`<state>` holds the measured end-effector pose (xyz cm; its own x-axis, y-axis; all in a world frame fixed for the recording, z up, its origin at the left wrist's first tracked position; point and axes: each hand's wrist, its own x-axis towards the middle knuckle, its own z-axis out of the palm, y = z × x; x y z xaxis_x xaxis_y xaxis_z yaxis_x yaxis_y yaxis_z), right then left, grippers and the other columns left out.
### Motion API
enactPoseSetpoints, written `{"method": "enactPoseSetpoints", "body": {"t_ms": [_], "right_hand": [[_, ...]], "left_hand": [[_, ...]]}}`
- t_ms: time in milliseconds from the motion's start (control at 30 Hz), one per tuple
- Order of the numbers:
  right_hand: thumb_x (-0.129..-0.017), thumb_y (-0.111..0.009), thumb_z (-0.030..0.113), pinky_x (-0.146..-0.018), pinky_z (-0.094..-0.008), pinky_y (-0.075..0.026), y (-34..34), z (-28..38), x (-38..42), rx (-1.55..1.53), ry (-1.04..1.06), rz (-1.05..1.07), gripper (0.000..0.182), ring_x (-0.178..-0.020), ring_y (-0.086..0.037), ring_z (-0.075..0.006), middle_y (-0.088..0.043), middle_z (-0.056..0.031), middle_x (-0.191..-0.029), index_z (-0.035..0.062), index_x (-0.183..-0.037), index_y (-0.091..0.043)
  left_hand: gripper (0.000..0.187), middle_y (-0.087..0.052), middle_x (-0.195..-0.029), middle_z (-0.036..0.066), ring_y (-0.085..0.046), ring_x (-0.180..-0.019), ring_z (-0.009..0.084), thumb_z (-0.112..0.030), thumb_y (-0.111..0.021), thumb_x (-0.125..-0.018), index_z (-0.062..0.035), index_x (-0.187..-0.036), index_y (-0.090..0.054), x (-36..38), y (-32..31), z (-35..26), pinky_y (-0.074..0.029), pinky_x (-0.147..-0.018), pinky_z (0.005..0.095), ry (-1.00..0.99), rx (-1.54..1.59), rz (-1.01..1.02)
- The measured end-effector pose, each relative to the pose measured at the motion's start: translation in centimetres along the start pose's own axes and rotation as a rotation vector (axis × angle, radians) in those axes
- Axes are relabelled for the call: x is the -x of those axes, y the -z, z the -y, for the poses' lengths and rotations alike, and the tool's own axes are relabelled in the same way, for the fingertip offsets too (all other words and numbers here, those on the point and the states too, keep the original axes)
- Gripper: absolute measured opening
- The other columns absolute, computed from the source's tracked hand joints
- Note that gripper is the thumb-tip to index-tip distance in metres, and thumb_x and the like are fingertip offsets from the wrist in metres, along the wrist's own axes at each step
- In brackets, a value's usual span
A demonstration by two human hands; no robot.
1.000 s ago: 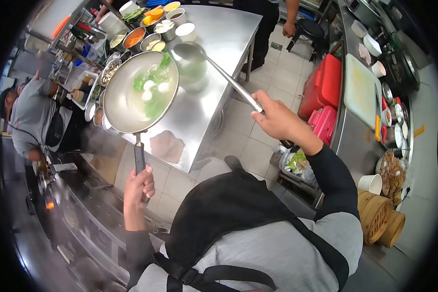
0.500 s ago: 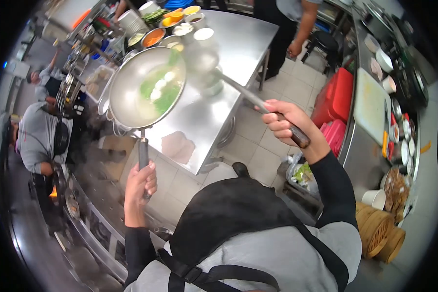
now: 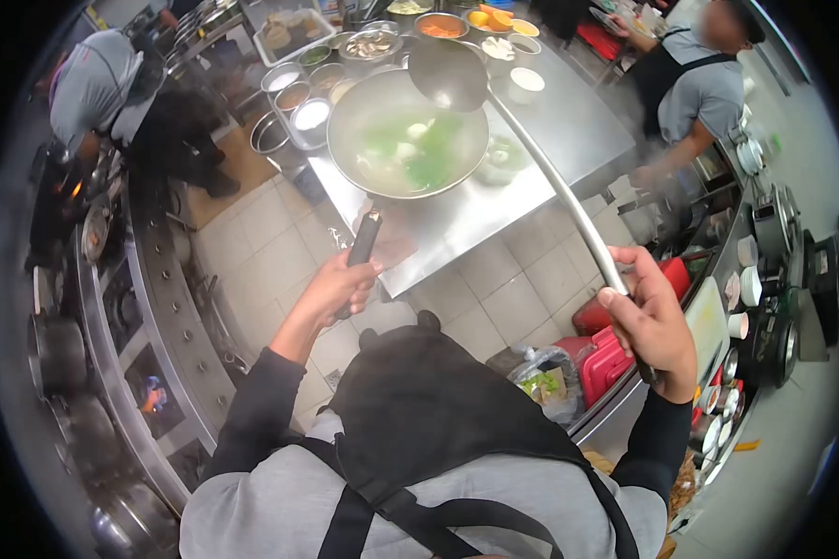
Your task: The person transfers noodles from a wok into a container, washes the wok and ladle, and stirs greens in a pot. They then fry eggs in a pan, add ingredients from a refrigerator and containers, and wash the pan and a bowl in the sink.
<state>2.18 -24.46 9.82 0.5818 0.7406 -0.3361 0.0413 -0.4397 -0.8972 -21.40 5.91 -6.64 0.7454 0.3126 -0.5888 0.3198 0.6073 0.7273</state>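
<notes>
My left hand (image 3: 337, 284) is wrapped round the dark handle of a wok (image 3: 350, 154), which I hold over the near end of the steel table (image 3: 569, 130). In the wok, green leaves (image 3: 429, 163) and white pieces (image 3: 406, 152) lie in cloudy liquid. My right hand (image 3: 651, 321) grips the dark end of a long-handled ladle (image 3: 569, 200). Its round bowl overlaps the wok's far right rim in this view. Just right of the wok, a bowl with something green in it (image 3: 501, 158) stands on the table.
Several ingredient bowls, among them shredded orange food (image 3: 441, 25) and sliced mushrooms (image 3: 370, 44), line the table's far side. A person (image 3: 694, 79) stands at the right, another (image 3: 103, 84) at the stove on the left. Red containers (image 3: 606, 363) sit low at right.
The view has swung left. The ladle's bowl has gone from beside the wok to over its far right rim, and the wok sits flatter. The person at right shows more fully.
</notes>
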Motion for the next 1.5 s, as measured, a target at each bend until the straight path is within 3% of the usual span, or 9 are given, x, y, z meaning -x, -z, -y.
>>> {"method": "enactPoseSetpoints", "body": {"t_ms": [233,300,367,400,467,667,1067,1300,1500], "right_hand": [[-0.090,-0.065,0.012,-0.060,-0.0426,-0.044,-3.1,-3.8,-5.0,0.759,0.396,-0.188,0.043,-0.060,-0.059,-0.0235,-0.055,-0.0120,-0.069,0.0034,-0.128,-0.048],[-0.093,-0.063,0.013,-0.053,-0.0384,-0.044,-4.0,-3.9,-5.3,0.768,0.403,-0.147,0.040,-0.054,-0.056,-0.0191,-0.055,-0.0091,-0.066,0.0026,-0.128,-0.046],[-0.097,-0.059,0.014,-0.041,-0.0320,-0.040,-4.8,-3.3,-5.4,0.069,-0.136,0.097,0.030,-0.046,-0.050,-0.0135,-0.053,-0.0044,-0.067,0.0037,-0.122,-0.046],[-0.097,-0.059,0.014,-0.041,-0.0320,-0.040,-5.1,-3.0,-5.4,0.070,-0.141,0.103,0.030,-0.046,-0.050,-0.0135,-0.053,-0.0044,-0.067,0.0037,-0.122,-0.046],[-0.101,-0.053,0.015,-0.033,-0.0236,-0.033,-5.5,-2.6,-5.6,-0.438,-0.331,0.196,0.019,-0.040,-0.041,-0.0067,-0.050,-0.0007,-0.070,0.0062,-0.115,-0.045],[-0.103,-0.046,0.016,-0.029,-0.0203,-0.033,-4.7,-2.9,-6.0,-0.949,-0.467,0.369,0.014,-0.040,-0.038,-0.0036,-0.049,-0.0033,-0.074,0.0067,-0.113,-0.046],[-0.105,-0.035,0.013,-0.027,-0.0227,-0.039,-1.3,-0.3,-3.5,-1.185,-0.300,0.339,0.034,-0.040,-0.043,-0.0078,-0.049,-0.0091,-0.075,-0.0043,-0.133,-0.041],[-0.106,-0.032,0.015,-0.029,-0.0234,-0.042,1.2,-1.2,-2.4,-1.203,-0.194,0.252,0.035,-0.040,-0.046,-0.0085,-0.048,-0.0092,-0.076,-0.0050,-0.134,-0.039],[-0.104,-0.039,0.015,-0.028,-0.0224,-0.039,2.4,-3.3,-2.3,-1.126,-0.199,0.120,0.030,-0.039,-0.044,-0.0067,-0.048,-0.0057,-0.073,-0.0019,-0.128,-0.043]], "left_hand": [[0.016,-0.042,-0.064,-0.005,-0.038,-0.048,0.0043,-0.013,-0.063,-0.091,-0.0078,-0.095,-0.049,1.0,0.7,0.2,-0.034,-0.041,0.0228,-0.032,-0.053,0.024],[0.015,-0.042,-0.064,-0.005,-0.039,-0.048,0.0044,-0.013,-0.063,-0.091,-0.0077,-0.094,-0.050,1.1,0.9,0.2,-0.035,-0.041,0.0231,-0.040,-0.059,0.019],[0.015,-0.043,-0.065,-0.005,-0.039,-0.048,0.0043,-0.014,-0.063,-0.091,-0.0075,-0.095,-0.050,0.7,1.3,0.4,-0.035,-0.041,0.0232,-0.055,-0.129,0.035],[0.015,-0.043,-0.065,-0.005,-0.039,-0.048,0.0043,-0.014,-0.063,-0.091,-0.0075,-0.095,-0.050,0.7,1.4,0.4,-0.035,-0.041,0.0232,-0.050,-0.124,0.031],[0.015,-0.044,-0.065,-0.005,-0.040,-0.048,0.0042,-0.014,-0.063,-0.091,-0.0077,-0.093,-0.049,0.8,1.4,0.2,-0.036,-0.041,0.0231,-0.034,-0.163,0.011],[0.019,-0.043,-0.063,-0.006,-0.041,-0.046,0.0031,-0.011,-0.067,-0.091,-0.0083,-0.095,-0.048,0.1,2.2,1.0,-0.035,-0.038,0.0218,0.038,-0.093,0.002],[0.018,-0.045,-0.066,-0.004,-0.043,-0.048,0.0042,-0.014,-0.065,-0.092,-0.0079,-0.091,-0.048,-0.1,2.4,0.7,-0.037,-0.040,0.0228,0.024,-0.096,0.085],[0.019,-0.045,-0.066,-0.004,-0.042,-0.048,0.0043,-0.014,-0.066,-0.091,-0.0084,-0.092,-0.047,0.0,2.4,0.0,-0.037,-0.040,0.0228,0.019,-0.100,0.047],[0.020,-0.043,-0.064,-0.005,-0.039,-0.044,0.0036,-0.012,-0.066,-0.092,-0.0092,-0.095,-0.046,-0.2,1.6,-1.1,-0.033,-0.037,0.0212,0.015,-0.127,0.012]]}}
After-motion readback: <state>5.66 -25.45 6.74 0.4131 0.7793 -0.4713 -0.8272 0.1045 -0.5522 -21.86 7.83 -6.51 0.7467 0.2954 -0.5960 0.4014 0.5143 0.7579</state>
